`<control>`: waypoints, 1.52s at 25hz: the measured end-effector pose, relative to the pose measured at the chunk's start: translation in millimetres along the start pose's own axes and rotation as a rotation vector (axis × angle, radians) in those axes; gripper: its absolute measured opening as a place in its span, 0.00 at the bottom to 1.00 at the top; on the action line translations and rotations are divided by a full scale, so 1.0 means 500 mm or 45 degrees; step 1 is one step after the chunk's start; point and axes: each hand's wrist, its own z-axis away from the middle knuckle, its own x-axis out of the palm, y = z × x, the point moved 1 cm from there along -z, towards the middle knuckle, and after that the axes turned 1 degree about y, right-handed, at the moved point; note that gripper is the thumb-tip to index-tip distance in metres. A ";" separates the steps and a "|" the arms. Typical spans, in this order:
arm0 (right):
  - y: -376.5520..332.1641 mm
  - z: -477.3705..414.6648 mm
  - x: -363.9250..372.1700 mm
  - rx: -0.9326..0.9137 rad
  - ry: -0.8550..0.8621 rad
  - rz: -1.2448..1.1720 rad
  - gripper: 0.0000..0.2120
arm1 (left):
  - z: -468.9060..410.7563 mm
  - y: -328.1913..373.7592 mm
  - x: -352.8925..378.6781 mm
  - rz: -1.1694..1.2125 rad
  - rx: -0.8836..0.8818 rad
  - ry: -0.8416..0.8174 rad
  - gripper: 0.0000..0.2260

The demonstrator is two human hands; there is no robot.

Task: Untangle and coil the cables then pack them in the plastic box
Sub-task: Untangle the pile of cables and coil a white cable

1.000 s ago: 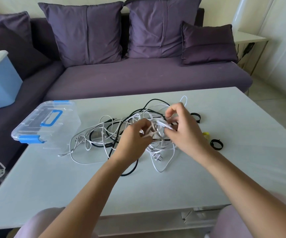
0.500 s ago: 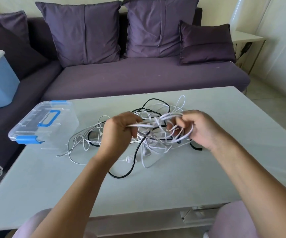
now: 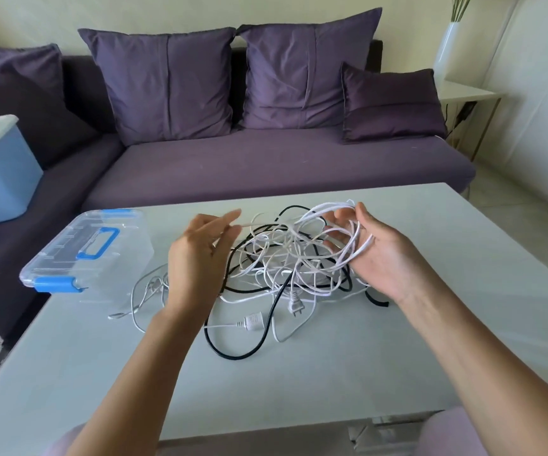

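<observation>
Head view: both grips let go of the bundle and spread it wide

Half a second ago I had both closed on the white strands. Now the left grip is drawn off to the left with fingers stretched out and one white strand at its tips; I cannot tell whether it pinches it. The right grip lies palm up, fingers apart, white loops draped over them. The cables sit mid-table as a looser knot, the black cable trailing toward me, nothing coiled. The plastic box stands left, just beside the tangle, lid on. I judge this the opening step: finding a free end to draw out
</observation>
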 end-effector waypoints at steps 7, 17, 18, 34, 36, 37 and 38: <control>-0.027 0.012 -0.062 -0.028 0.462 1.919 0.12 | -0.017 -0.002 -0.020 0.669 -0.525 -0.223 0.10; 0.077 0.029 0.046 -0.266 -0.434 1.444 0.11 | 0.022 0.071 0.013 1.536 -0.657 -0.687 0.08; 0.080 0.024 0.044 -0.401 -0.405 1.530 0.08 | 0.021 0.072 0.011 1.528 -0.621 -0.700 0.08; 0.065 0.014 0.023 -0.647 0.104 1.582 0.05 | 0.042 0.041 0.041 0.296 -0.359 -0.951 0.10; 0.061 0.020 0.030 -0.716 0.032 1.687 0.06 | 0.047 0.045 0.042 0.199 -0.297 -0.916 0.04; 0.057 0.023 0.031 -0.752 -0.036 1.761 0.11 | 0.046 0.047 0.038 0.229 -0.305 -0.941 0.04; 0.054 0.024 0.029 -0.798 -0.111 1.849 0.14 | 0.045 0.052 0.031 0.268 -0.311 -0.992 0.05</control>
